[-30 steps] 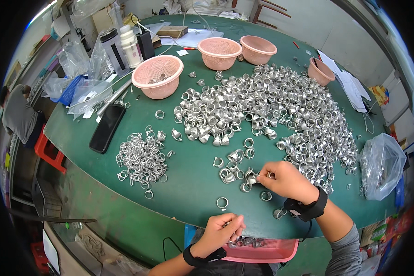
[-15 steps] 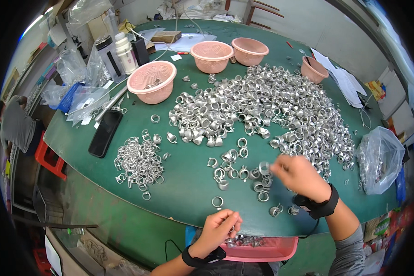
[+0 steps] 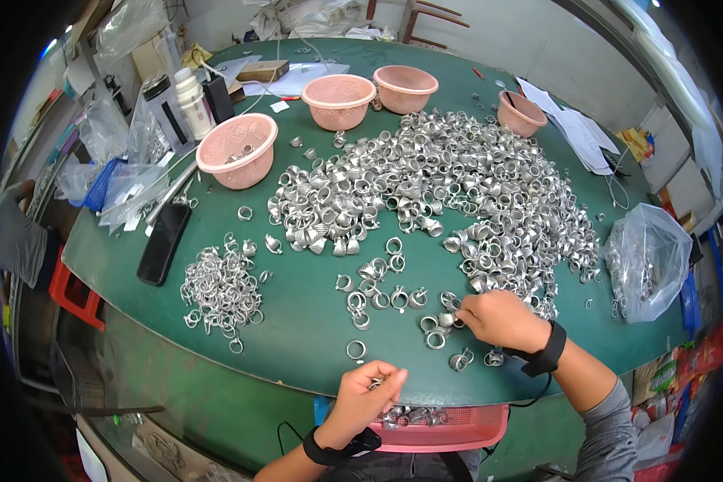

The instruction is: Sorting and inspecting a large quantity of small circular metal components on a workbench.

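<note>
Head view: silvery metal rings (image 3: 446, 320), glossy, some slant-ribbed, by right hand (image 3: 504, 321).

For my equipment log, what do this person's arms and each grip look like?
The left grip and right grip are gloveless, each with a black wristband; the left one carries a dark module. The right arm has a grey sleeve.

green tabletop (image 3: 297, 341) on my feed, silver rings (image 3: 458, 173), many patterned with slanting ridges, pale pink baskets (image 3: 241, 171) that I see patterned with openwork, deeper pink tray (image 3: 442, 439), black phone (image 3: 164, 243), black wristband (image 3: 549, 350), grey sleeve (image 3: 606, 426), white bottle (image 3: 193, 104), blue basket (image 3: 100, 186), red stool (image 3: 74, 299)
</note>
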The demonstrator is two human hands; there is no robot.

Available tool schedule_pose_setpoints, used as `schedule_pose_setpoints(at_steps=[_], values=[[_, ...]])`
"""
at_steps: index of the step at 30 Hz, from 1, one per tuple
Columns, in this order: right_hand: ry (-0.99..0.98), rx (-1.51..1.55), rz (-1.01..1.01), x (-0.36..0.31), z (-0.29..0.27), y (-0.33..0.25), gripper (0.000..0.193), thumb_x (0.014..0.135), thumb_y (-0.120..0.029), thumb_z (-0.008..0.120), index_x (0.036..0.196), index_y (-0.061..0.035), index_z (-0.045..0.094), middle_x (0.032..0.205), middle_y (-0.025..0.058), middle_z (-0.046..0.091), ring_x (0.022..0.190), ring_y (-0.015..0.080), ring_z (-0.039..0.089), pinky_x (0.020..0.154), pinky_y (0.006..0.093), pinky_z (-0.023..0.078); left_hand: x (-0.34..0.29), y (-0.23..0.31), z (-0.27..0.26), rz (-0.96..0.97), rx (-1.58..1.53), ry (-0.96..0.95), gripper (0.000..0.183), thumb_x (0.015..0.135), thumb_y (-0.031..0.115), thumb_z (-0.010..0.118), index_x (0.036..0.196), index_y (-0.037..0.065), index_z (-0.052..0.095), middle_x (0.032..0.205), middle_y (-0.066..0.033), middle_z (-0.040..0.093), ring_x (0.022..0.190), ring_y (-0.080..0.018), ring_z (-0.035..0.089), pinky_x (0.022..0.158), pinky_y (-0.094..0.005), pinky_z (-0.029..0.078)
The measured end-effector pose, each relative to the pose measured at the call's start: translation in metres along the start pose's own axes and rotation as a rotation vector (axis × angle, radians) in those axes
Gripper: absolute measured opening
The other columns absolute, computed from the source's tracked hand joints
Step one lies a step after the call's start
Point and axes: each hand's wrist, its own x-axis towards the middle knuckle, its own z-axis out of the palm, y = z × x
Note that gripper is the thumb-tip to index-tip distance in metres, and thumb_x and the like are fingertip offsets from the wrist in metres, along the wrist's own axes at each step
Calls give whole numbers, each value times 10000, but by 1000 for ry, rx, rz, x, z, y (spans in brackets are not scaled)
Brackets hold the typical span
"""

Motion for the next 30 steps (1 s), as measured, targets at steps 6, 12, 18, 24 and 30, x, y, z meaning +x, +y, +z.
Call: schedule_pose_setpoints(at_steps=[6, 12, 18, 24, 30], values=[[-12, 631, 271, -10, -23, -35, 233, 807, -201, 503, 706, 8, 519, 475, 54, 413, 437, 100, 363, 414, 267, 312, 11, 2, 14, 146, 144, 23, 239, 768, 45, 551, 983, -3, 458, 609, 6, 489, 477, -20, 389, 412, -158, 297], [-69, 850, 251, -28, -31, -58, 186, 823, -186, 487, 771, -13, 533, 492, 36, 422, 441, 82, 357, 418, 244, 313, 11, 4, 27, 182, 166, -114, 326, 758, 121, 591, 1035, 1, 470, 655, 13, 516, 572, -15, 414, 512, -155, 338], [28, 777, 133, -35, -23, -64, 125, 806, -145, 509, 803, -22, 528, 504, 71, 449, 412, 137, 420, 404, 263, 338, 11, 5, 25, 88, 28, -137, 301, 766, 113, 580, 1032, 4, 490, 682, 25, 514, 594, -9, 424, 522, -155, 354], [11, 803, 86, -36, -25, -67, 102, 798, -117, 513, 809, -17, 526, 539, 96, 482, 430, 184, 468, 417, 278, 360, 8, 3, 23, 152, 43, -193, 309, 760, 93, 583, 1043, 12, 491, 726, 11, 546, 625, -13, 461, 551, -152, 378], [122, 618, -53, -42, -21, -65, 72, 762, -82, 540, 802, -23, 531, 568, 93, 504, 476, 230, 499, 425, 305, 386, 8, 8, 22, 306, 228, -116, 319, 713, 77, 628, 1004, 25, 508, 717, -9, 570, 616, -23, 485, 551, -160, 397]])
